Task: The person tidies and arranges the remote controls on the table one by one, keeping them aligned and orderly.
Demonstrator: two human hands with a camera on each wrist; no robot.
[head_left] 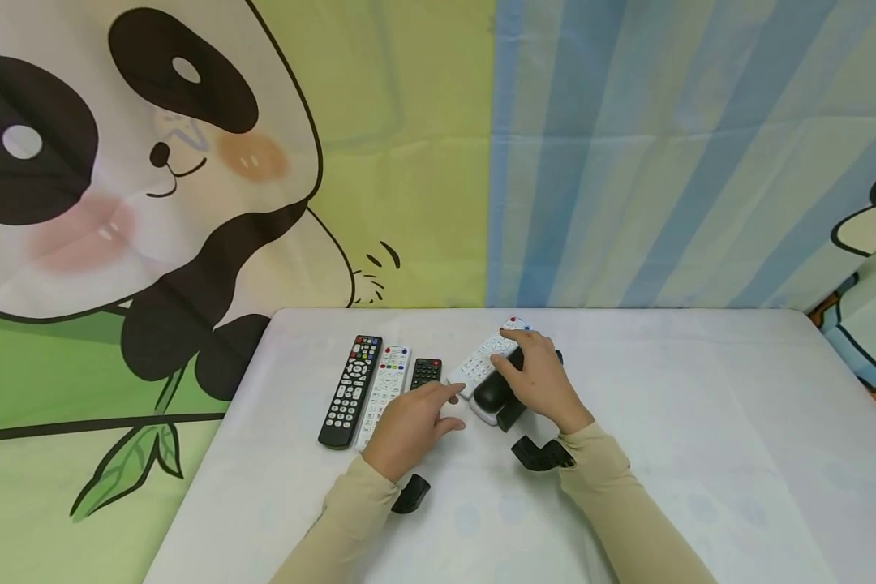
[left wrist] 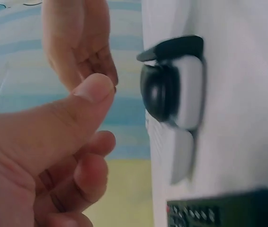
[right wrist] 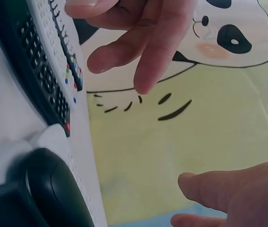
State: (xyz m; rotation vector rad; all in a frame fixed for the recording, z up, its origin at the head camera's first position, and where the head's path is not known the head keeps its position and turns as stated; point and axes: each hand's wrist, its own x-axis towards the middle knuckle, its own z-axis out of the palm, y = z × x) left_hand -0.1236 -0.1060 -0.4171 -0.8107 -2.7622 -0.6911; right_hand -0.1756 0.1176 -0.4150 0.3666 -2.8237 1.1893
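Observation:
My left hand hovers near the small black remote, fingers loosely bent and holding nothing. My right hand is raised over a small pile, thumb and fingers apart with a gap between them. In that pile lie a slanted white remote, a black computer mouse and a white object under the mouse. A dark object lies beside the mouse; the right hand partly covers it, so its kind is unclear. The left wrist view shows the mouse on top of the white object.
Left of the small remote, a white remote with coloured buttons and a long black remote lie side by side. Everything rests on a white-covered table. Behind it hangs a printed panda curtain. Black camera mounts hang at the wrists.

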